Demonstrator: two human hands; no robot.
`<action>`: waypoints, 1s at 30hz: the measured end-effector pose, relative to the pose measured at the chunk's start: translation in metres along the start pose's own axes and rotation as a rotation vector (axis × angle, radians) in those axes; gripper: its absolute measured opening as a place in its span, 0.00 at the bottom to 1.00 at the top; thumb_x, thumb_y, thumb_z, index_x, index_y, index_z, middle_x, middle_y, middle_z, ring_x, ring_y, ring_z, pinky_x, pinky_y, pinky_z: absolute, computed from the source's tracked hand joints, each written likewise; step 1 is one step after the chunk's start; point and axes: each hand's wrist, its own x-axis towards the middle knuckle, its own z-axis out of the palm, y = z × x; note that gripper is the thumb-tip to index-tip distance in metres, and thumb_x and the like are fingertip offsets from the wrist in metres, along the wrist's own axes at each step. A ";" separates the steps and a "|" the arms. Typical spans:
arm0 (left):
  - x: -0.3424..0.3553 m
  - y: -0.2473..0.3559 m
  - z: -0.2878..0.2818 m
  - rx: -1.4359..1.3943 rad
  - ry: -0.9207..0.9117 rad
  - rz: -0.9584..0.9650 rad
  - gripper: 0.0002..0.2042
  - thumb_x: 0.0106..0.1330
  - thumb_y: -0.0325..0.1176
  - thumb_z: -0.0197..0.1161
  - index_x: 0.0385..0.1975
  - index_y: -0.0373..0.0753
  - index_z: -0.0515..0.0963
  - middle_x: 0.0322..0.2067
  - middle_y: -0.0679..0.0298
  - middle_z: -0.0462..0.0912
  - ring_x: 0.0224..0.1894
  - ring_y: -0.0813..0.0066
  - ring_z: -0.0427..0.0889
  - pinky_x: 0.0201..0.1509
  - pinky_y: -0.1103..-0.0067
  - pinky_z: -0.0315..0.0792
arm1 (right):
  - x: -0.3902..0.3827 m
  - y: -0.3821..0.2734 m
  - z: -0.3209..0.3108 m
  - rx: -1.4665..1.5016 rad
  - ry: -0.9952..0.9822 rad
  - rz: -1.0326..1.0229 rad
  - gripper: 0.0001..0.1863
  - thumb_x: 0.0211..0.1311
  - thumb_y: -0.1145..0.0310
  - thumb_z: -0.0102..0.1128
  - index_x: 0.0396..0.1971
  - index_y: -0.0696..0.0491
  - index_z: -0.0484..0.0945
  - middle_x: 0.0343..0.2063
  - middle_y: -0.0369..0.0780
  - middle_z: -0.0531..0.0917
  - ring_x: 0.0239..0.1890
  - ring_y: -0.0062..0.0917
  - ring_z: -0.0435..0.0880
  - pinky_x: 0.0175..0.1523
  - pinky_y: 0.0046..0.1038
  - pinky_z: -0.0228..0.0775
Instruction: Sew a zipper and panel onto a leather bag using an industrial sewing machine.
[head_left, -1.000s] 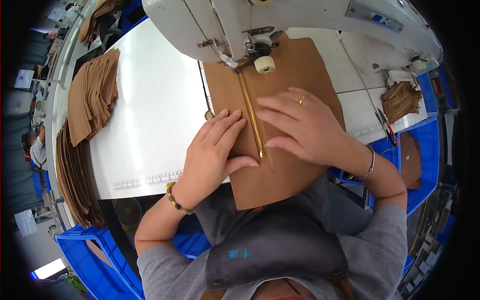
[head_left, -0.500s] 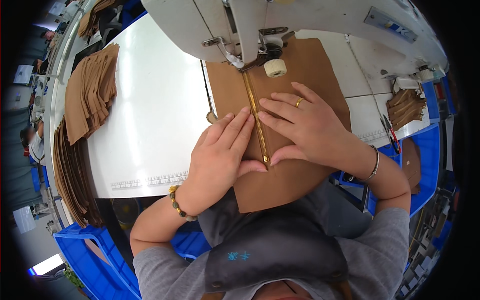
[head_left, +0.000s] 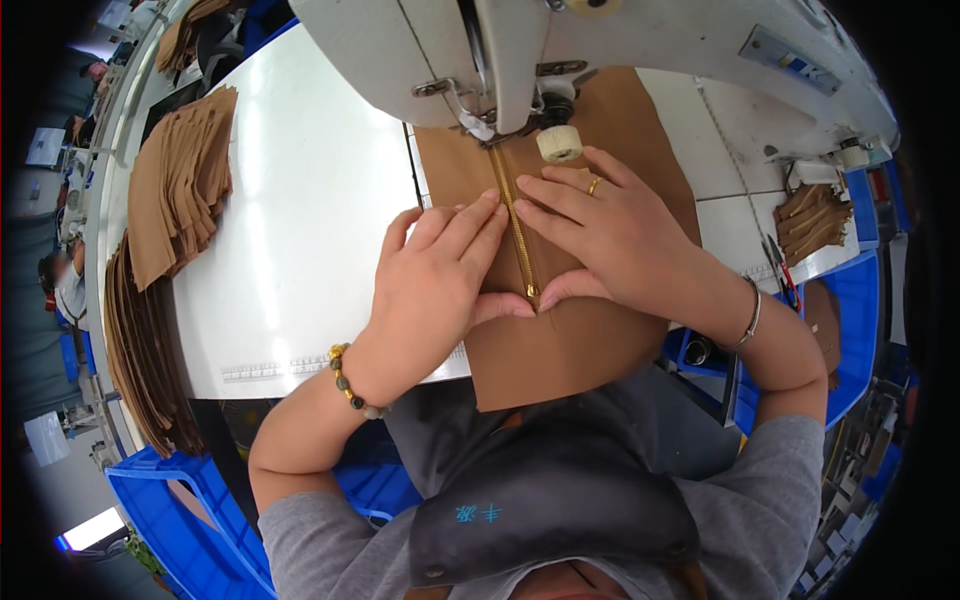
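A brown fabric panel (head_left: pixel 560 350) lies under the needle area of a white sewing machine (head_left: pixel 590 60). Down its middle runs a gold zipper (head_left: pixel 518 230), with its metal pull end toward me. Left of the zipper, my left hand (head_left: pixel 430 270) rests flat on the panel, fingers stretched toward the machine. My right hand (head_left: pixel 610 230) lies on the other side, its fingers spread along the zipper's edge. Both thumbs point inward and nearly meet just below the zipper's near end. The sewing machine's head hides the far end of the zipper.
Stacks of brown pieces (head_left: pixel 182 185) stand at the left of the white table (head_left: pixel 290 230). Red-handled scissors (head_left: pixel 783 272) and small brown pieces (head_left: pixel 810 222) lie at the right. Blue bins (head_left: pixel 190 510) stand low on either side. A ruler strip (head_left: pixel 300 368) runs along the near edge.
The brown panel and zipper have slid a little away from me, under the machine. Both hands have moved forward with them, staying flat on the panel.
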 end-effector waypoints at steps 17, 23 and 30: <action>0.031 -0.038 0.012 -0.048 0.088 -0.013 0.39 0.50 0.57 0.74 0.58 0.33 0.81 0.57 0.59 0.81 0.53 0.56 0.80 0.61 0.65 0.73 | 0.025 0.030 0.016 0.017 0.113 0.060 0.35 0.52 0.42 0.70 0.53 0.52 0.82 0.51 0.41 0.83 0.61 0.36 0.78 0.71 0.43 0.65; 0.019 -0.029 0.012 -0.106 0.106 -0.063 0.35 0.54 0.51 0.76 0.57 0.32 0.81 0.59 0.56 0.82 0.59 0.55 0.80 0.63 0.67 0.76 | 0.017 0.019 0.010 0.053 0.136 0.033 0.30 0.54 0.48 0.72 0.51 0.52 0.84 0.51 0.40 0.83 0.60 0.36 0.80 0.68 0.40 0.70; -0.009 -0.007 0.012 -0.223 0.092 -0.118 0.31 0.55 0.43 0.78 0.58 0.34 0.81 0.59 0.55 0.83 0.65 0.55 0.80 0.64 0.67 0.79 | 0.000 0.005 0.005 0.122 0.164 -0.001 0.25 0.52 0.56 0.76 0.48 0.53 0.85 0.53 0.40 0.83 0.59 0.35 0.82 0.62 0.37 0.75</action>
